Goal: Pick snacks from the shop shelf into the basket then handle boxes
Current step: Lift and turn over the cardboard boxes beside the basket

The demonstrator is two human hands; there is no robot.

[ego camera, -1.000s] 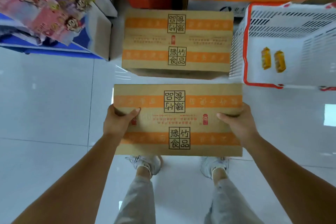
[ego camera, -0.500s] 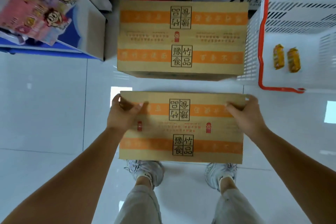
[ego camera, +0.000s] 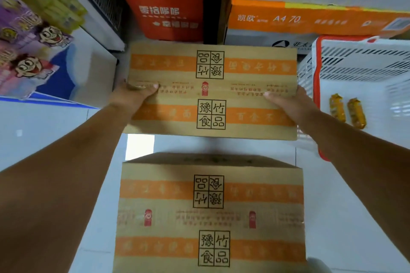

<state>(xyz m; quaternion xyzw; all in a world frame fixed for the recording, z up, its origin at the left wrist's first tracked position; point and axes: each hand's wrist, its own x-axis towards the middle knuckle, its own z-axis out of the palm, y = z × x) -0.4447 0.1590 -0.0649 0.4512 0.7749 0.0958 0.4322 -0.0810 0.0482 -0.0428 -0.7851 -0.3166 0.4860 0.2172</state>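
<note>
Two brown cardboard boxes with orange bands lie on the white floor. My left hand (ego camera: pixel 135 93) grips the left side of the far box (ego camera: pixel 211 68), thumb on its top. Its right side is held the same way by my right hand (ego camera: pixel 288 101). The near box (ego camera: pixel 210 217) lies flat just below, untouched, and hides my feet. To the right stands a white basket with a red rim (ego camera: pixel 317 82); two yellow snack packs (ego camera: pixel 346 111) lie side by side in it.
A shelf with colourful cartoon snack packs (ego camera: pixel 33 51) juts in at the left. Behind the far box stand a red-orange carton (ego camera: pixel 170 15) and an A4 paper carton (ego camera: pixel 310 20). The basket's wall is close to the far box's right edge.
The box I was holding now lies on the floor near me. Both hands have let go of it and moved forward onto the sides of the far box.
</note>
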